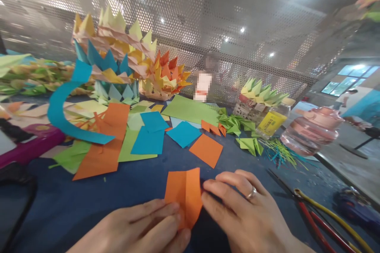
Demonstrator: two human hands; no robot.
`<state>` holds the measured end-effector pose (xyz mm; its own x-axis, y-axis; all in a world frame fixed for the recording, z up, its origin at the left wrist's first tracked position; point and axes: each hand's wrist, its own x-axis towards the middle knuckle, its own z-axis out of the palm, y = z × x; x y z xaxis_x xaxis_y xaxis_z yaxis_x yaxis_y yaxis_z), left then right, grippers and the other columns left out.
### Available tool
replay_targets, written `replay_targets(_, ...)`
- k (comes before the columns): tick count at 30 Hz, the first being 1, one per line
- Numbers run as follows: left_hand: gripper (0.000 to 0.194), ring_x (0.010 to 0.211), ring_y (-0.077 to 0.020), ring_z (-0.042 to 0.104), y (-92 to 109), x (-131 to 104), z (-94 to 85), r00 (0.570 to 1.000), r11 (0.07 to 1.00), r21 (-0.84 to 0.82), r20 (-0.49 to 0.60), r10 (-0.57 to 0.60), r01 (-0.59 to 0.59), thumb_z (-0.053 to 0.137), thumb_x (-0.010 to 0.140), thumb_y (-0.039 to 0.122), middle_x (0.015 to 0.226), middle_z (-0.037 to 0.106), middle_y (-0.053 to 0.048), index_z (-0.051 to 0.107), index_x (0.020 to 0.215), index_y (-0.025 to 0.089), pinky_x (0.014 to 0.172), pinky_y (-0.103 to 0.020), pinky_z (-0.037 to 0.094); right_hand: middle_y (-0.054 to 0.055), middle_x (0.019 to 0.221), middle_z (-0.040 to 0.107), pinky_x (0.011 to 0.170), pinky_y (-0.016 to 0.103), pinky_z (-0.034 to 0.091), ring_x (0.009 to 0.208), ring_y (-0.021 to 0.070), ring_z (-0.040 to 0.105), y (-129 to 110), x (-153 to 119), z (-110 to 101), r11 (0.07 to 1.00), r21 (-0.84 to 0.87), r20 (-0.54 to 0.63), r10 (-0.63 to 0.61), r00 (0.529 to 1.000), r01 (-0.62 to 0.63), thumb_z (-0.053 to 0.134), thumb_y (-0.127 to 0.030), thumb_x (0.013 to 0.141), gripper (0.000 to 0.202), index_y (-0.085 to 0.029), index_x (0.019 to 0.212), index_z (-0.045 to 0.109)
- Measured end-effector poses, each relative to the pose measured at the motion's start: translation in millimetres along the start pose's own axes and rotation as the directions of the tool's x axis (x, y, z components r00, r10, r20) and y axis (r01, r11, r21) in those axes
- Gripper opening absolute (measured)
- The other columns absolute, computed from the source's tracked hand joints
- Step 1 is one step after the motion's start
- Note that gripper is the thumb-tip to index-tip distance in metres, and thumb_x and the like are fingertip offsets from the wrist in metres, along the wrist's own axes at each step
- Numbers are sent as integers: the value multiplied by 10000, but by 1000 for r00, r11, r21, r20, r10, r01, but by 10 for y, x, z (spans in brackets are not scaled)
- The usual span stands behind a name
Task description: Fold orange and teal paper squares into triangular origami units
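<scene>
A small orange paper [178,185], creased down its middle with the right part lifted, lies on the dark blue table. My left hand [142,225] grips its lower left edge between fingers and thumb. At the paper's right edge, my right hand [246,205], with a ring on one finger, has thumb and forefinger closed on it. Just beyond the paper lies a flat orange square [206,150]. Blue squares [184,133] and a large green sheet [190,108] are behind that.
Scissors [308,209] with red and yellow handles lie at right. A pink bottle [314,130] and a yellow-labelled bottle [271,120] stand behind. Folded green pieces [249,145] sit near paper shreds [282,152]. Pointed paper rings [115,63], a curled blue strip [59,106] and a purple tool [38,142] occupy the left.
</scene>
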<state>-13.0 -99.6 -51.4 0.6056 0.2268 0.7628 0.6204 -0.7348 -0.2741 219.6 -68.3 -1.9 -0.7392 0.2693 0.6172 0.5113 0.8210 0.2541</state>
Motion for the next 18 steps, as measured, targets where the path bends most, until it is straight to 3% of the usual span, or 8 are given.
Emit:
replay_targets(2,217,762,-66,679,24,-21,34,1000,1000,-1,11,-9,9,493,966,152,753,657,91,684,921,245,962,-165,495,-57,917,762,884,280,401,880,115,624,-44,26,-18,1000,18,-73,-7,997,8,457,-196,1010,298,-240,886,724)
replay_targets(5,174,780,-59,690,57,-32,68,998,998,13,12,-66,66,528,953,146,756,650,95,676,906,225,980,-176,499,-38,910,762,937,254,413,886,105,637,-74,31,-65,1000,-2,-109,21,994,-21,437,-157,1015,309,-251,996,730)
replay_targets(8,193,838,-56,691,42,-9,52,999,998,-26,12,-52,52,498,969,146,800,660,81,671,904,203,1004,-169,482,-14,971,759,930,255,428,932,121,644,-56,15,-56,995,-44,-122,-98,988,93,439,-200,1019,286,-262,1079,712)
replay_targets(10,181,845,-54,687,11,13,20,999,999,-48,37,-19,21,506,970,164,821,667,78,673,909,200,1017,-165,469,-33,984,760,893,233,433,931,100,642,-55,15,2,987,24,-125,-157,980,162,429,-190,1026,294,-252,1035,716)
replay_targets(14,120,851,-64,677,-33,40,-30,999,1000,-19,34,18,-17,578,937,216,851,685,86,696,928,230,1058,-180,432,-75,883,759,848,231,437,891,72,651,-101,38,131,969,245,-33,-4,999,12,514,-188,1005,214,-203,902,700)
replay_targets(18,94,879,-62,654,-29,-2,-8,1000,1000,8,25,12,-12,631,907,250,850,697,103,716,938,275,1183,-207,235,-63,777,732,812,233,458,860,77,657,-120,51,152,955,296,-35,46,998,-33,565,-213,982,183,-203,842,682)
